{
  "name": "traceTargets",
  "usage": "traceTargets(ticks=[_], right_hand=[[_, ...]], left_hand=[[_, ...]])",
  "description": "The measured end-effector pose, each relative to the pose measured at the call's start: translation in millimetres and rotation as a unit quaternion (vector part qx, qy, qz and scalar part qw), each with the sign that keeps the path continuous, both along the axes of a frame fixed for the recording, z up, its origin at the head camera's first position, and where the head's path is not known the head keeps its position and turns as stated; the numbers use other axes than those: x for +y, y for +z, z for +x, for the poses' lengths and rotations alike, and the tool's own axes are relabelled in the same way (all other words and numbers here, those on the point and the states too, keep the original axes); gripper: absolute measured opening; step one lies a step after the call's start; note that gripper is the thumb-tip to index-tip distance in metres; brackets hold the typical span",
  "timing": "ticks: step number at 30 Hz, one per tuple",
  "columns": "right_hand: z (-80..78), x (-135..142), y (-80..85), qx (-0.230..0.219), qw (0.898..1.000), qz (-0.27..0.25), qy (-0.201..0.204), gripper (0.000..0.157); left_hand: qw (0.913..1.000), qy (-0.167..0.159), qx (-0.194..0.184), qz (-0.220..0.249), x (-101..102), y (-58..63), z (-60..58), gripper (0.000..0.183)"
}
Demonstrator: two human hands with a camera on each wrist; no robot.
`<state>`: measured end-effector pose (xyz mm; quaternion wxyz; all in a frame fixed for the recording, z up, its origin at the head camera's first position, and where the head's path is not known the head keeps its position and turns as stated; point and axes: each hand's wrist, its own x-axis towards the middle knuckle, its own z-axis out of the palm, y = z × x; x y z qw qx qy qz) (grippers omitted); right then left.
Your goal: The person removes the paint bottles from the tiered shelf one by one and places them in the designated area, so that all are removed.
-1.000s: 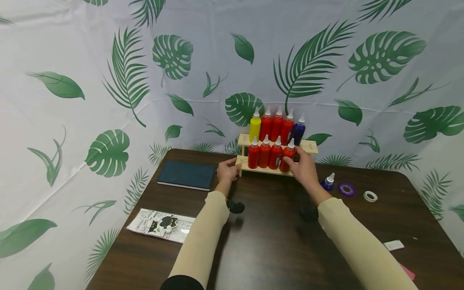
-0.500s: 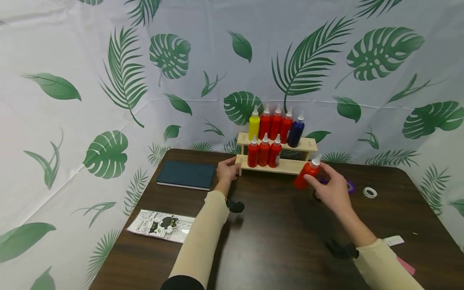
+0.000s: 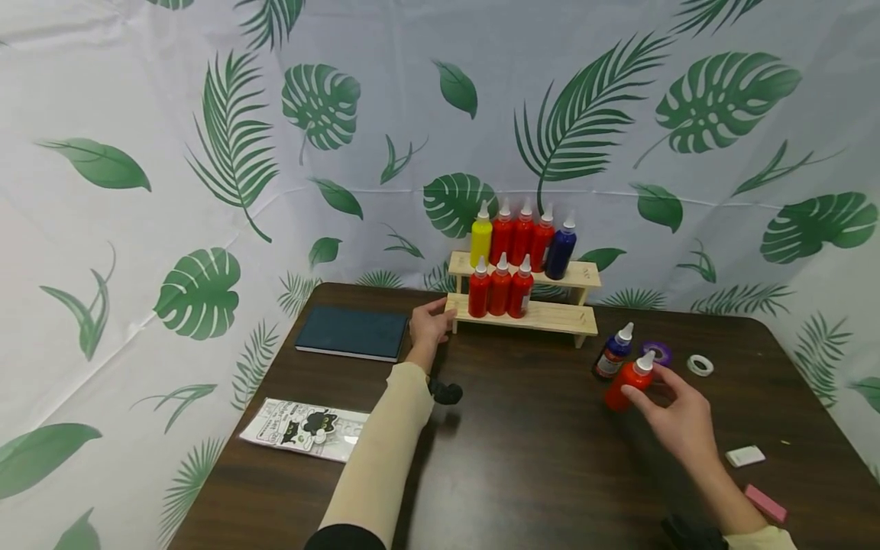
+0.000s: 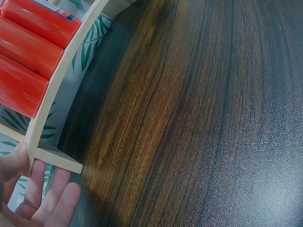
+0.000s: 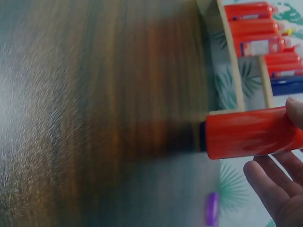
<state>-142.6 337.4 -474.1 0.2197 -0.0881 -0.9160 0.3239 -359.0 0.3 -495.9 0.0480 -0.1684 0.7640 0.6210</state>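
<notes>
A red squeeze bottle (image 3: 629, 384) with a white pointed cap is pinched between thumb and fingers of my right hand (image 3: 682, 416), right of the rack and near a blue bottle (image 3: 613, 353) on the table. In the right wrist view the red bottle (image 5: 253, 134) lies across the picture, its cap out of sight. My left hand (image 3: 430, 324) grips the left end of the two-tier wooden rack (image 3: 550, 315), thumb above and fingers below the lower board (image 4: 53, 90). Several red bottles (image 3: 499, 290) stand on the lower tier; yellow, red and blue bottles (image 3: 561, 253) fill the upper one.
A dark notebook (image 3: 352, 331) and a cat-print package (image 3: 305, 428) lie at the left. On the right are a purple tape roll (image 3: 658, 352), a white tape roll (image 3: 700, 365), a white block (image 3: 745, 456) and a pink block (image 3: 765, 503). A leaf-print cloth hangs behind.
My right hand has taken the rightmost red bottle off the lower tier and carried it right and toward me. My left hand has stayed on the rack's left end.
</notes>
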Motion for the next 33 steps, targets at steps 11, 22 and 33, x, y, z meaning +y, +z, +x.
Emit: traceTargets(ticks=[11,22,33], right_hand=[[-9.1,9.7,-17.1,-0.006,1.000,-0.013,-0.017,0.055],[-12.2,15.1,-20.7,-0.019,1.000,-0.012,-0.002,0.059],[-8.3,8.1,15.5,0.004,1.000,0.004,0.004,0.059]], left_hand=[[0.9999,0.008,0.009,-0.009,0.8,0.9,1.7,0.033],[0.9999,0.007,0.003,-0.006,2.1,0.1,1.4,0.032],[0.9999,0.009,0.004,-0.013,2.7,-0.2,1.4,0.032]])
